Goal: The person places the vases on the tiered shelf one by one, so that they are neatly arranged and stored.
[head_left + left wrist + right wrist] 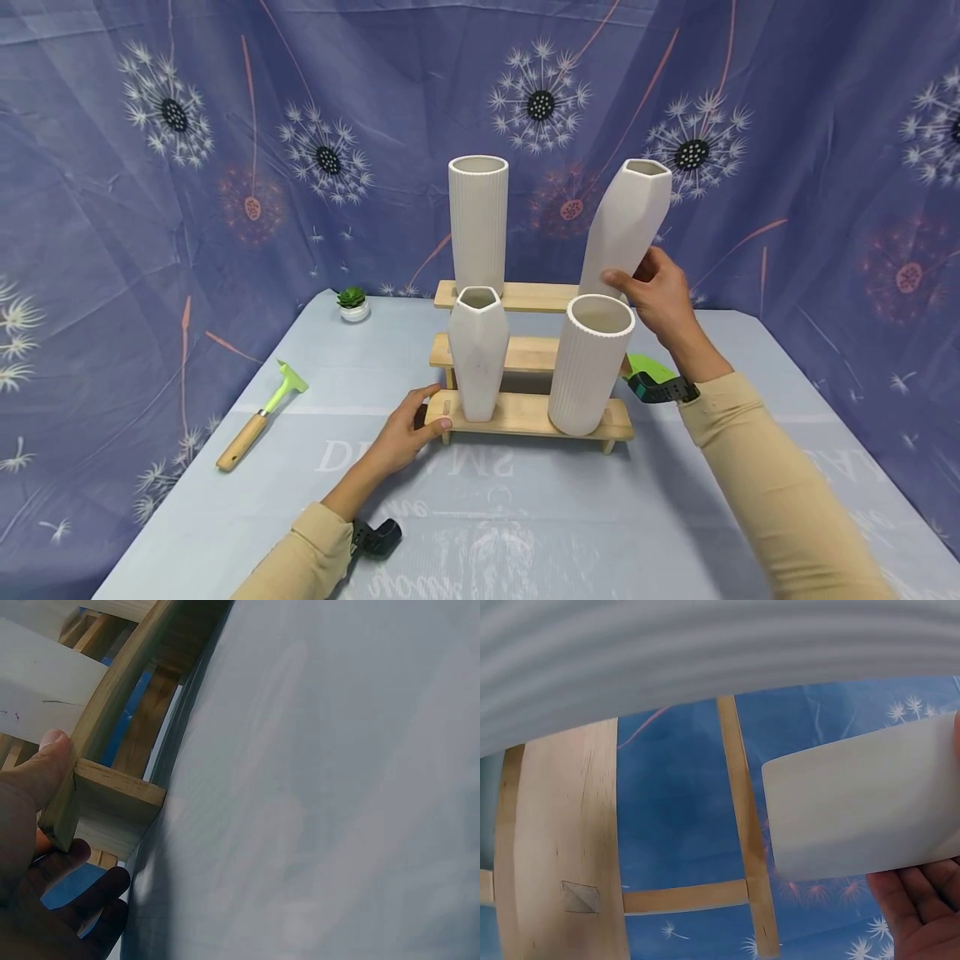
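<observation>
Head view, right hand [660, 292]: fingers curled round the lower body of the tall white faceted ceramic vase [626, 225], thumb on the near face; vase tilted, base at the right end of the top step of the pale three-step wooden stand [525, 414].
Head view, left hand [408, 429]: thumb on top and fingers under the left end of the bottom step, pinching the board.
Head view, beside the fingers: short white faceted vase [477, 350] just right of the left thumb; white ribbed cylindrical vase [588, 362] just below the right fingers; tall white ribbed vase [478, 221] well left of them.
Head view, doing it well: probably best to keep the stand pinned and the tilted vase clear of the ribbed rim below.
Head view, writing: pale mirrored letters on the light blue tablecloth [525, 517] near the left wrist, not legible.
Left wrist view: thumb tip on the board's upper edge, fingers below; no writing.
Right wrist view: fingertips under the vase's lower edge, stand slats beyond; no label.
</observation>
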`<state>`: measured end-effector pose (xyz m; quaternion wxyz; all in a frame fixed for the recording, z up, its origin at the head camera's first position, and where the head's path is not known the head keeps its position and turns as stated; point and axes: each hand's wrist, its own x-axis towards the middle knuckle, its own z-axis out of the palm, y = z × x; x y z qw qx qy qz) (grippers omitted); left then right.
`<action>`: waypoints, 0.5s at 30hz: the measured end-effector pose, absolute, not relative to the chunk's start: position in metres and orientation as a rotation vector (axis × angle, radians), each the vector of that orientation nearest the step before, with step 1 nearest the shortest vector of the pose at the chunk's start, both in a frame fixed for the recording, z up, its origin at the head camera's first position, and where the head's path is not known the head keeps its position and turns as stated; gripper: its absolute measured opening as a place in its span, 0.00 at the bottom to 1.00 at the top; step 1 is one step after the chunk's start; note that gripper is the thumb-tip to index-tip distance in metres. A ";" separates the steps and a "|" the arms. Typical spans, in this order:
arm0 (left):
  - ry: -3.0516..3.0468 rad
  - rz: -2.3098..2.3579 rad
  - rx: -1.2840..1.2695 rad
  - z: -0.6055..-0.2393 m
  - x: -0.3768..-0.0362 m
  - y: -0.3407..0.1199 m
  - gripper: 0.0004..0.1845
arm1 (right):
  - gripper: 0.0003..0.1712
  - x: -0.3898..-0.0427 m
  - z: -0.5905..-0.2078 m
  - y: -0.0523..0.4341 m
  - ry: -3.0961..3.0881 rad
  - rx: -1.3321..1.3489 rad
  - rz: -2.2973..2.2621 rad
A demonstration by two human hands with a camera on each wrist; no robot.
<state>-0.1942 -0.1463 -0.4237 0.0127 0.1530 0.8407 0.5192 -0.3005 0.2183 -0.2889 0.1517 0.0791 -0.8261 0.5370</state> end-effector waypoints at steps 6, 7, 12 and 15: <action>2.621 1.615 0.458 -0.423 -0.194 -0.146 0.34 | 0.44 -0.307 -0.289 0.215 -2.391 0.238 1.540; 2.621 1.614 0.458 -0.423 -0.194 -0.146 0.34 | 0.44 -0.307 -0.289 0.214 -2.397 0.236 1.535; 2.621 1.612 0.459 -0.423 -0.194 -0.146 0.34 | 0.47 -0.311 -0.288 0.212 -2.417 0.234 1.528; 2.624 1.611 0.469 -0.423 -0.194 -0.146 0.34 | 0.48 -0.314 -0.287 0.211 -2.421 0.240 1.533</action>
